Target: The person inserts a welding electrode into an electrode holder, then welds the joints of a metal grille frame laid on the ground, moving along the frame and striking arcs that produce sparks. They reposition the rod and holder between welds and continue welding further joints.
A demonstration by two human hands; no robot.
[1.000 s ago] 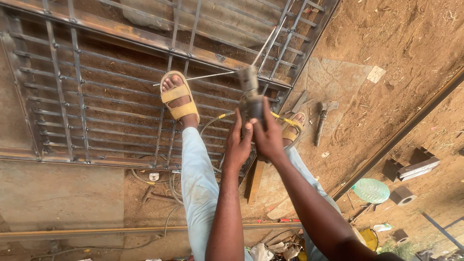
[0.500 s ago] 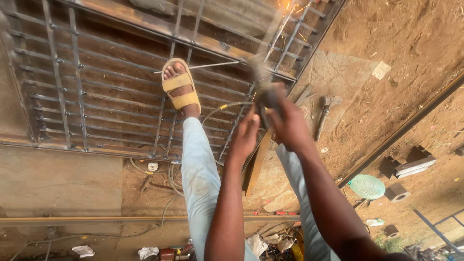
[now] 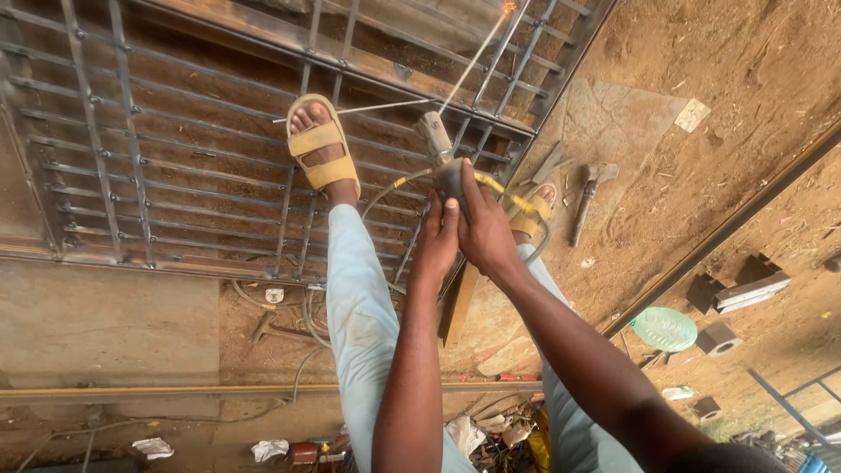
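Observation:
Both my hands grip one dark welding electrode holder (image 3: 435,140) in the middle of the head view. My left hand (image 3: 438,238) wraps its handle from the left, and my right hand (image 3: 487,229) closes over it from the right. A thin electrode rod (image 3: 477,60) runs from the holder up to the barred metal gate (image 3: 114,149) lying on the ground, with a small spark (image 3: 507,7) at its tip. My left foot in a yellow sandal (image 3: 322,151) stands on the gate's bars. My right foot in a sandal (image 3: 533,210) is partly hidden behind my hands.
A hammer (image 3: 590,189) lies on the dirt right of the gate. A green round lid (image 3: 664,328) and metal blocks (image 3: 745,289) sit further right. A long steel bar (image 3: 219,391) crosses the ground near me, with cables (image 3: 307,320) and scraps around it.
My hands and the holder have shifted a little up and right over the gate. The rod now reaches the upper bars, where a spark shows.

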